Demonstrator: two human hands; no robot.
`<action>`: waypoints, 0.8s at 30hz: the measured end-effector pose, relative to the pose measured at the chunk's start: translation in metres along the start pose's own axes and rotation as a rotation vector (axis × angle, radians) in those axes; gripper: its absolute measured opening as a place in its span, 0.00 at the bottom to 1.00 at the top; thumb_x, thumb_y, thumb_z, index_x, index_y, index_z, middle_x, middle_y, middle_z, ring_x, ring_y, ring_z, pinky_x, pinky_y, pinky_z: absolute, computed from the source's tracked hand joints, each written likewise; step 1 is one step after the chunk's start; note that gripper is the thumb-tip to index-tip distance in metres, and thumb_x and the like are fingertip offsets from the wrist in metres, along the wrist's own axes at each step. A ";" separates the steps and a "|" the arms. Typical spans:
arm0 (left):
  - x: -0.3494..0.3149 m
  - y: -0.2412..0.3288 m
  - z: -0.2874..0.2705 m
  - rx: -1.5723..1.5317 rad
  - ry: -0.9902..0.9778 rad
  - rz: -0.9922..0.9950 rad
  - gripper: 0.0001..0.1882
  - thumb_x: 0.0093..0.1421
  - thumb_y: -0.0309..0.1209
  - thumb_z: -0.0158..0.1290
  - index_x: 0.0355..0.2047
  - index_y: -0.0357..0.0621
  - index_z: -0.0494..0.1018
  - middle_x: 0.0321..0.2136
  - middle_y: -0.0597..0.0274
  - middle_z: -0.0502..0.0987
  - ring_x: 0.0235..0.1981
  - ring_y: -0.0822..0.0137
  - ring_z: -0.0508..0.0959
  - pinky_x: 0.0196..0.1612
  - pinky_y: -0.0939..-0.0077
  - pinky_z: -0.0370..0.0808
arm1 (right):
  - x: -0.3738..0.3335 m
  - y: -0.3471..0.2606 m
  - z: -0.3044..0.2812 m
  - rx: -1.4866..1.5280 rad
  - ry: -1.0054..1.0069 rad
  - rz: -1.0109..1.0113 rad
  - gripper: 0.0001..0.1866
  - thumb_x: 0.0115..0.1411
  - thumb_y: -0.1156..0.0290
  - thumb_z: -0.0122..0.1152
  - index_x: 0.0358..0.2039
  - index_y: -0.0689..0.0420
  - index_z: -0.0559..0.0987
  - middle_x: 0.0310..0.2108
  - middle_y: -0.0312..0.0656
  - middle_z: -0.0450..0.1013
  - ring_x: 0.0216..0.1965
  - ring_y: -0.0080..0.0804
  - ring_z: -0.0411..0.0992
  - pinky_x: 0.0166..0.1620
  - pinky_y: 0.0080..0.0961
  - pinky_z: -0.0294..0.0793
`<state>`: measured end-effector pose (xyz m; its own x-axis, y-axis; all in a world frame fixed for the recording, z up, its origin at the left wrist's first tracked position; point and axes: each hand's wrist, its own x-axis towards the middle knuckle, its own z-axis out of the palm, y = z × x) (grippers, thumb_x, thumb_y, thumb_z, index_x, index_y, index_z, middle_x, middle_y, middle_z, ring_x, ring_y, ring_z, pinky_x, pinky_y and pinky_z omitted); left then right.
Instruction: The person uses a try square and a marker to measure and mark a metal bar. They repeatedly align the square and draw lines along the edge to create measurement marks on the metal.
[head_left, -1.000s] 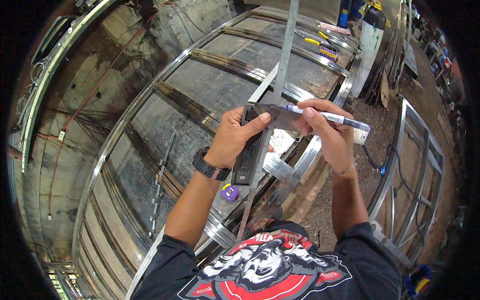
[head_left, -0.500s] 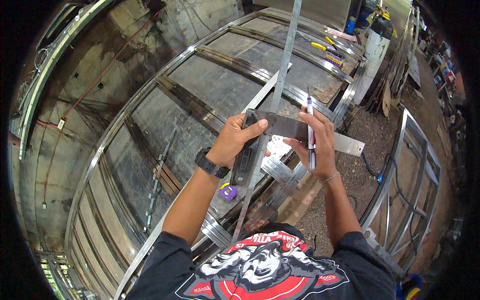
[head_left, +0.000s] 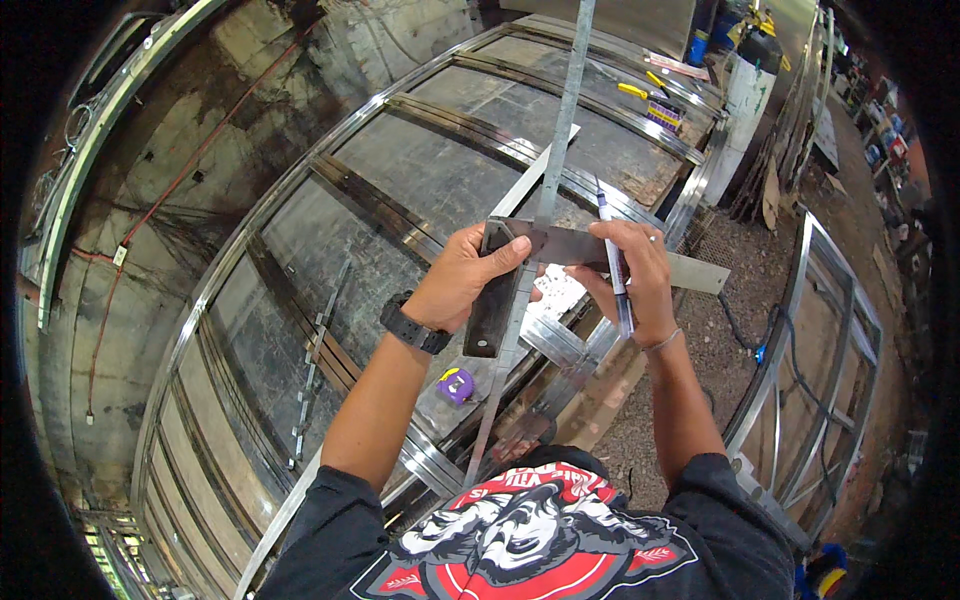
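Left hand (head_left: 462, 275): my grip is closed on the dark try square (head_left: 565, 247), thumb pressed on the corner where stock meets blade. A fingertip shows beyond the narrow metal strip (head_left: 563, 130), so the fingers seem to run underneath and clamp both pieces.

Right hand (head_left: 645, 280): I grasp the marker (head_left: 619, 288), its tip pointing away from me and clear of the strip. Thumb and fingers also straddle the blade; how firmly they press, I cannot tell.

Position: the square lies across the strip, stock along its left edge, blade out to the right. The purple tape measure (head_left: 456, 385) rests near the stock's lower end.

Judgement on technique: the step looks like squaring a line. Best to seat the stock flush along the strip before any ink, since a slight tilt would skew it. Press the blade flat, brace with the left thumb, lean the tip into the blade's edge and draw one light, single pass.
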<state>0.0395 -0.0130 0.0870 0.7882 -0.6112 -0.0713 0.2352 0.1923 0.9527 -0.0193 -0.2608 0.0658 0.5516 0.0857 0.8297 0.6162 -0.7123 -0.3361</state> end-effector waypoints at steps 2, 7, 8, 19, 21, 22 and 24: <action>-0.001 0.003 0.000 -0.013 0.004 -0.024 0.19 0.70 0.35 0.63 0.55 0.35 0.77 0.41 0.55 0.85 0.35 0.62 0.87 0.41 0.63 0.87 | 0.001 -0.001 -0.002 0.022 -0.053 0.045 0.32 0.44 0.72 0.85 0.50 0.53 0.81 0.45 0.44 0.81 0.48 0.48 0.78 0.55 0.42 0.73; -0.006 0.000 0.001 -0.015 -0.047 -0.028 0.19 0.69 0.33 0.63 0.55 0.36 0.77 0.41 0.53 0.85 0.36 0.62 0.88 0.40 0.63 0.87 | -0.004 -0.004 -0.005 0.188 -0.211 0.297 0.27 0.55 0.71 0.81 0.53 0.54 0.77 0.44 0.40 0.78 0.44 0.32 0.76 0.49 0.29 0.75; -0.007 0.000 0.000 -0.011 -0.068 -0.012 0.20 0.68 0.33 0.64 0.56 0.35 0.77 0.41 0.53 0.85 0.36 0.61 0.88 0.40 0.64 0.87 | -0.007 -0.002 -0.003 0.271 -0.232 0.390 0.26 0.58 0.70 0.79 0.54 0.54 0.76 0.43 0.39 0.77 0.43 0.28 0.76 0.47 0.26 0.75; -0.009 -0.006 0.002 0.034 0.037 0.024 0.17 0.67 0.33 0.65 0.50 0.34 0.77 0.38 0.54 0.85 0.35 0.64 0.88 0.38 0.71 0.86 | -0.004 -0.005 0.003 0.351 -0.185 0.460 0.25 0.63 0.69 0.75 0.56 0.55 0.72 0.40 0.36 0.73 0.37 0.24 0.72 0.41 0.22 0.73; -0.010 -0.007 0.004 0.032 0.054 0.038 0.17 0.67 0.33 0.65 0.50 0.34 0.77 0.38 0.55 0.85 0.35 0.64 0.88 0.38 0.71 0.86 | -0.003 -0.005 0.003 0.347 -0.185 0.430 0.24 0.64 0.72 0.74 0.57 0.56 0.72 0.40 0.34 0.70 0.36 0.18 0.67 0.40 0.18 0.69; -0.010 -0.007 0.006 0.039 0.062 0.045 0.17 0.68 0.34 0.65 0.50 0.34 0.77 0.38 0.55 0.85 0.34 0.64 0.88 0.38 0.71 0.86 | -0.004 -0.004 0.003 0.342 -0.183 0.422 0.25 0.64 0.72 0.74 0.57 0.56 0.72 0.40 0.34 0.71 0.36 0.18 0.67 0.40 0.17 0.69; -0.011 -0.007 0.006 0.042 0.063 0.057 0.17 0.68 0.34 0.65 0.49 0.35 0.77 0.38 0.55 0.85 0.34 0.64 0.88 0.37 0.71 0.87 | -0.005 -0.005 0.003 0.345 -0.173 0.429 0.25 0.64 0.72 0.74 0.57 0.56 0.72 0.40 0.34 0.70 0.36 0.18 0.67 0.40 0.17 0.69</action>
<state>0.0260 -0.0126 0.0828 0.8339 -0.5509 -0.0341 0.1663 0.1919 0.9672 -0.0233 -0.2559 0.0623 0.8588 -0.0270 0.5115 0.4485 -0.4425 -0.7765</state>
